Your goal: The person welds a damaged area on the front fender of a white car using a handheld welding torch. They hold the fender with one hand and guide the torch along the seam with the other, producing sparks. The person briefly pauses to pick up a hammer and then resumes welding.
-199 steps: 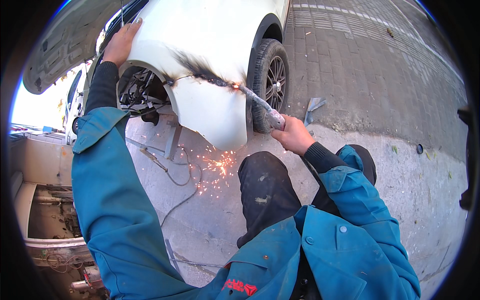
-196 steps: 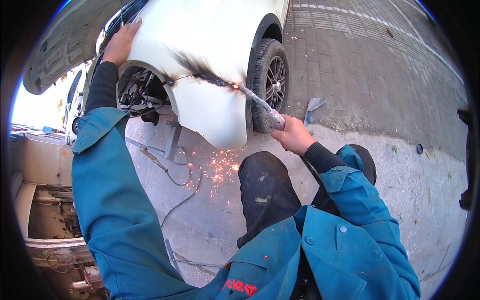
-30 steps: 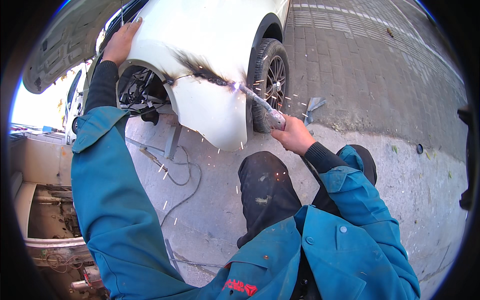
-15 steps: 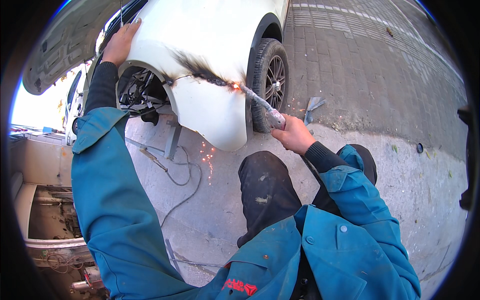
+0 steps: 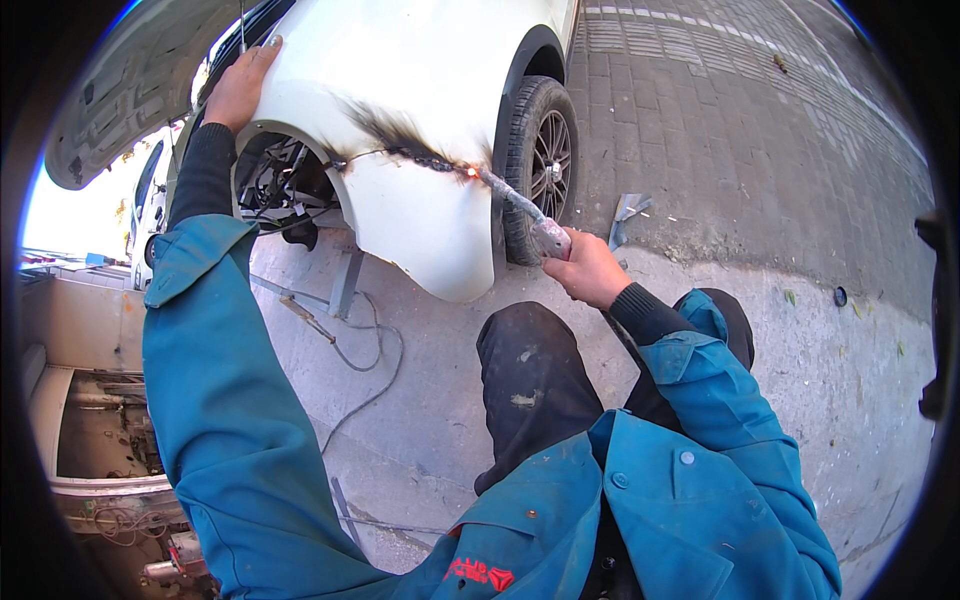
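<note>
Gripping right hand (image 5: 588, 270): is holding the torch (image 5: 547, 233), fingers wrapped, tip glowing ahead-left.
Left hand (image 5: 240, 88): is resting, half-curled, on the white panel (image 5: 425, 225) between both hands.

bent grey sheet (image 5: 629, 214) at edge of brick paving (image 5: 710, 160) | green leaf (image 5: 790, 297) on concrete (image 5: 860, 400) | another car (image 5: 146, 212), far left

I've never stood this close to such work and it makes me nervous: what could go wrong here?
The bare right hand grips the torch not far from the glowing spot, so flying sparks might burn it. The bare left hand is on the white panel, which could pass heat to it. The tyre sits just beyond the panel's edge and might get scorched.
</note>
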